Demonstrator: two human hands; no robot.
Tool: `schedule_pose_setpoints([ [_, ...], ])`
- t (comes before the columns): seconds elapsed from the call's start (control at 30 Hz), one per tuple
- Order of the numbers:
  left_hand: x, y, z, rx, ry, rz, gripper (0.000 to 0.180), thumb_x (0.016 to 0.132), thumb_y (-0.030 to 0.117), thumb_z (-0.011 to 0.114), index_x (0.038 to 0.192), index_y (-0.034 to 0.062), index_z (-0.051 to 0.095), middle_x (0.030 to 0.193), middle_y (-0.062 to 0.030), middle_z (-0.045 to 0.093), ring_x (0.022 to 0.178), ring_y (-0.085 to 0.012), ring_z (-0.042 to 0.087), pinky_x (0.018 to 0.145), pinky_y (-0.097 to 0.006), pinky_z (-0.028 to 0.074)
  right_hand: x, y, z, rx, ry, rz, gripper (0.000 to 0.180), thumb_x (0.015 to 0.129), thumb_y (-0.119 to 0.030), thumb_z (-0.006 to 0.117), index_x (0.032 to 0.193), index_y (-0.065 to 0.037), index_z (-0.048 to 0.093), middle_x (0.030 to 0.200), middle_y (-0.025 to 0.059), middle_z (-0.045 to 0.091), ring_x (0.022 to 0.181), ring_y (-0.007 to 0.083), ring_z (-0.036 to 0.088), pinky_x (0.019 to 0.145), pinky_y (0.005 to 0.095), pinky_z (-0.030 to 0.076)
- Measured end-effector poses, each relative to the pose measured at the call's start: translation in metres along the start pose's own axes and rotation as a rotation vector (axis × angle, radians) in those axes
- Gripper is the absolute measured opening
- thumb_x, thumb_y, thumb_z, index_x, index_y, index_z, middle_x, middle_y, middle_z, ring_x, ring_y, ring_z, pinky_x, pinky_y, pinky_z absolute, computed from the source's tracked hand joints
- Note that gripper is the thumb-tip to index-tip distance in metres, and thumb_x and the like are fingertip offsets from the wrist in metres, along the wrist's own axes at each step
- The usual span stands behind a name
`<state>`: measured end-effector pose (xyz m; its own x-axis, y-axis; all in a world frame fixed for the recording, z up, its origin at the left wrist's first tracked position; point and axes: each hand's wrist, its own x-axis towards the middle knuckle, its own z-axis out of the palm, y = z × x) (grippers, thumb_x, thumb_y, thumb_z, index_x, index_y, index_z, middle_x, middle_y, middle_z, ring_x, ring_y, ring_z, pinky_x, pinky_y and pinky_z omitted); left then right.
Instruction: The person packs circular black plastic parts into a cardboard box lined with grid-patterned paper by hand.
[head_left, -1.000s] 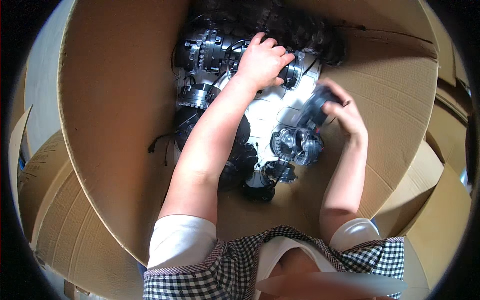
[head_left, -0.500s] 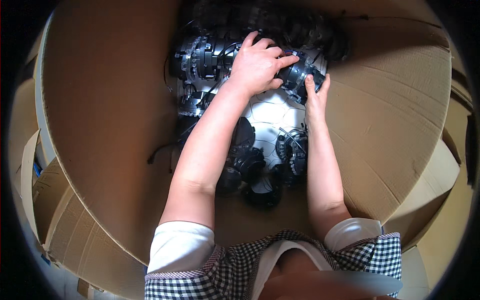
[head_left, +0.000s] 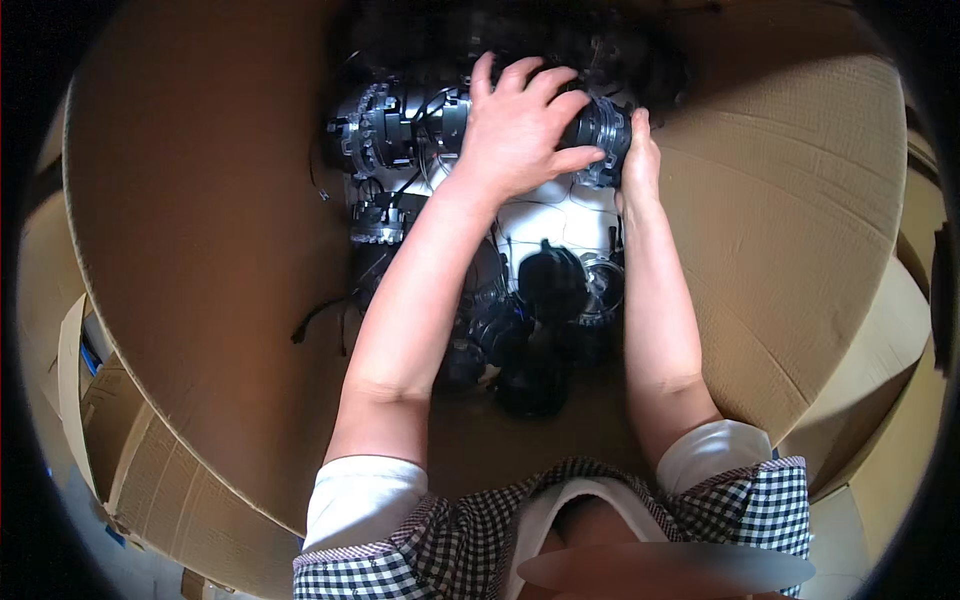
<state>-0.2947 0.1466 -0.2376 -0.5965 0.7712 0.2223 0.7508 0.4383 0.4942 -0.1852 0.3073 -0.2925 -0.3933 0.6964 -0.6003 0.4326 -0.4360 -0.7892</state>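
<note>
I am reaching deep into a big cardboard box [head_left: 200, 260] whose bottom is filled with several black round lens-like parts with wires. My left hand [head_left: 520, 125] lies palm down over a black cylindrical part [head_left: 600, 125] at the far end, fingers wrapped across its top. My right hand [head_left: 638, 160] presses against the right end of that same part, close to the box wall. More black parts [head_left: 400, 130] sit to the left of my left hand, and others [head_left: 550, 285] lie between my forearms on a white sheet [head_left: 525, 225].
The box's tall brown walls [head_left: 800, 220] close in on both sides. Loose black wires [head_left: 320, 320] trail on the left inner wall. Folded flaps and other cardboard [head_left: 100, 400] stand outside the box at lower left and right.
My right hand has moved from the middle right of the pile up to the far end. It now meets my left hand on the black cylindrical part. My head has leaned further over the box.
</note>
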Motion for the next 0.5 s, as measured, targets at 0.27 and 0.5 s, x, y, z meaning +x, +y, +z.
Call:
schedule_pose_setpoints([
  [0.27, -0.002, 0.012, 0.036, 0.106, -0.127, 0.131, 0.079, 0.065, 0.056, 0.073, 0.136, 0.0343, 0.047, 0.140, 0.0056, 0.049, 0.127, -0.0201, 0.047, 0.095, -0.043, 0.043, -0.025, 0.001, -0.008, 0.108, -0.172, -0.004, 0.060, 0.095, -0.054, 0.049, 0.126, -0.003, 0.053, 0.118, 0.0092, 0.061, 0.102, 0.0206, 0.059, 0.090, 0.0374, 0.048],
  [0.5, -0.007, 0.008, 0.050, 0.058, -0.207, 0.139, 0.078, 0.065, 0.052, 0.076, 0.135, 0.0336, 0.048, 0.140, 0.0052, 0.049, 0.127, -0.0222, 0.047, 0.095, -0.043, 0.044, -0.118, 0.104, -0.039, -1.452, -0.174, -0.324, 0.075, 0.077, -0.058, 0.066, 0.123, 0.000, 0.053, 0.126, 0.0263, 0.050, 0.104, 0.0435, 0.056, 0.089, 0.0495, 0.045],
])
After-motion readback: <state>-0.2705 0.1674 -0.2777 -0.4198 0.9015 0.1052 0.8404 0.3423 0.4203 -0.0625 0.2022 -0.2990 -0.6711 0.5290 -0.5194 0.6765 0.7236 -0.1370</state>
